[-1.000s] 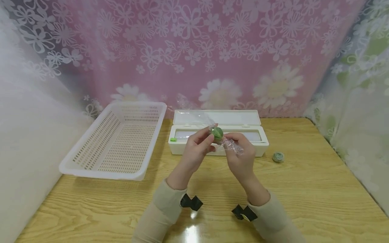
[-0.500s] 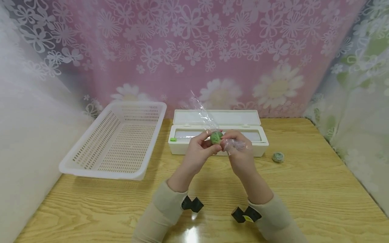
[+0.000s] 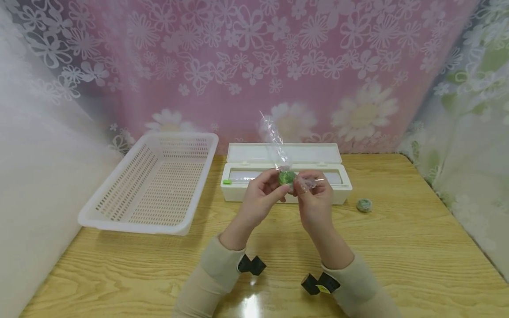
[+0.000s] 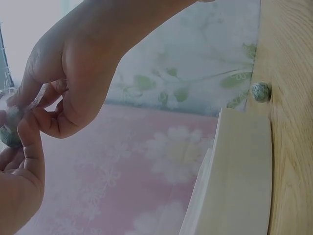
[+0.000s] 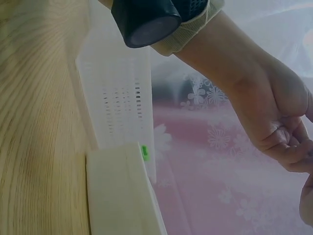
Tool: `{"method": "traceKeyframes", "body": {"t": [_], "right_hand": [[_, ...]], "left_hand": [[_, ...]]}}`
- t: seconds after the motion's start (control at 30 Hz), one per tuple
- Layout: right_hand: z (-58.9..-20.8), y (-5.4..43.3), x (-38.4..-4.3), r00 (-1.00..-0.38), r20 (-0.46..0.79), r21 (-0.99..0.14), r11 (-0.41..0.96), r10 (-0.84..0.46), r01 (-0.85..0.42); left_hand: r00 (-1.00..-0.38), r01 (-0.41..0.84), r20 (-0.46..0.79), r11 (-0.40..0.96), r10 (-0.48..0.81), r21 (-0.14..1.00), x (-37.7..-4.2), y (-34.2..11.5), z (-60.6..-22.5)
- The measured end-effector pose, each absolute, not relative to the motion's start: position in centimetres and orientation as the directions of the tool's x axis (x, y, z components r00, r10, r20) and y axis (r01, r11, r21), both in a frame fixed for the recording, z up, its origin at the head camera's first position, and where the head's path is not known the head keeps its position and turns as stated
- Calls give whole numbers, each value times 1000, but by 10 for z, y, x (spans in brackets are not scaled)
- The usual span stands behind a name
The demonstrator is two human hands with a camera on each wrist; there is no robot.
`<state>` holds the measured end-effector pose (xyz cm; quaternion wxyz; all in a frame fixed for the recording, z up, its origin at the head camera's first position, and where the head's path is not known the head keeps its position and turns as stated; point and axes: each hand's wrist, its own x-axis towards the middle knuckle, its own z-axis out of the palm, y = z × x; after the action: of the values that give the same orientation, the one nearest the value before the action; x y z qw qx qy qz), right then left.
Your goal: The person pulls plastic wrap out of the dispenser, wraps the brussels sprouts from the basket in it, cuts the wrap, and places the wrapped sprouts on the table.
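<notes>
My left hand [image 3: 258, 196] holds a small green ball that looks like a Brussels sprout [image 3: 286, 177], wrapped in clear plastic wrap, above the front of the white box. A loose tail of plastic wrap [image 3: 276, 141] sticks up from it. My right hand [image 3: 317, 198] pinches the bunched wrap on the sprout's right side. In the left wrist view both hands meet around the sprout [image 4: 11, 134], fingers covering part of it. The right wrist view has the left hand [image 5: 274, 107] at its edge, with the sprout out of frame. A second wrapped sprout [image 3: 364, 205] lies on the table at right.
Behind the hands stands the white plastic wrap dispenser box [image 3: 230, 194], lid [image 3: 254, 153] raised, a green slider [image 3: 227, 182] at its left end. To the left is a white slotted basket [image 3: 159, 194] on the wooden table [image 3: 397, 247]. A floral curtain [image 3: 238, 66] hangs behind.
The sprout has turned between my fingers, and its loose wrap tail has swung from pointing up-left to nearly upright. My right fingers have shifted on the bunched wrap. The second sprout has not moved.
</notes>
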<state>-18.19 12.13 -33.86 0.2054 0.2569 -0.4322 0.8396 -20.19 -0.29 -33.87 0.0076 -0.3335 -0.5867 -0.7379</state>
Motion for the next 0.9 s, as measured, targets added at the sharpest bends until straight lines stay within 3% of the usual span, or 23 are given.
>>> {"method": "traceKeyframes", "body": {"t": [0.17,0.27,0.37,0.6,0.73,0.9], "right_hand": [[-339,123,-182,-778,618,-615,-548,112,-567],[-340,124,-182,-797,600,-631,-576,62,-520],[-341,124,-183,-821,569,-683,-538,30,-494],[-339,123,-179,-849,525,-822,-225,57,-524],[-338,125,-181,-808,584,-774,-245,77,-583],[-337,128,-185,-734,675,-677,-330,78,-658]], "left_hand": [[-748,354,497,-369,440,859,-203,-4,-341],[-780,309,465,-388,419,868,-203,-3,-341],[-812,346,467,-357,349,868,-203,-1,-339],[-784,567,575,-109,234,816,-207,-3,-340],[-795,543,553,-114,250,832,-207,-4,-339],[-828,401,478,-286,294,870,-204,-5,-336]]}}
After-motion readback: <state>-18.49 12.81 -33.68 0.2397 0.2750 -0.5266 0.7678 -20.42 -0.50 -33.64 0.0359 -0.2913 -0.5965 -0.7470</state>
